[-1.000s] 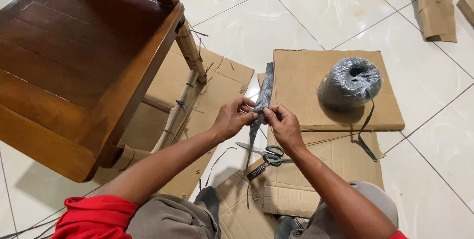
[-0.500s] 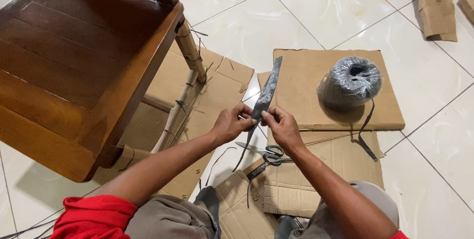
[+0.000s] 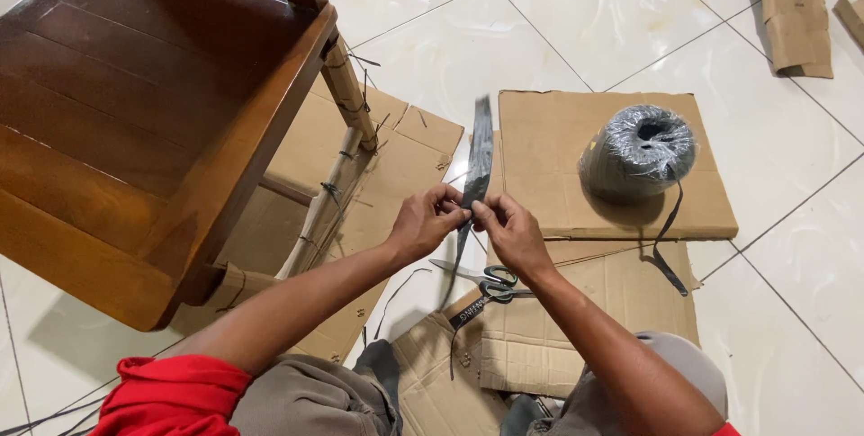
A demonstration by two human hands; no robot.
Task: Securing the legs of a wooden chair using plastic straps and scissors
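Observation:
Both my hands meet over the cardboard, pinching a flat dark plastic strap (image 3: 479,152) that stands nearly upright above them and trails down below. My left hand (image 3: 425,223) grips it from the left, my right hand (image 3: 510,232) from the right. Just under my right hand, a pair of scissors (image 3: 479,279) with dark handles lies on the cardboard. A wrapped grey spool of the same strap (image 3: 638,152) sits on a cardboard sheet (image 3: 549,184) to the right, a loose end hanging off it.
A dark wooden chair (image 3: 135,130) fills the left, its leg wrapped in cardboard and tied with strap. Flattened cardboard pieces (image 3: 576,328) cover the white tiled floor (image 3: 504,22). Folded cardboard scraps (image 3: 792,13) lie at the top right.
The strap's upper end has swung from leaning right to standing nearly upright. My hands have stayed close together at the same spot.

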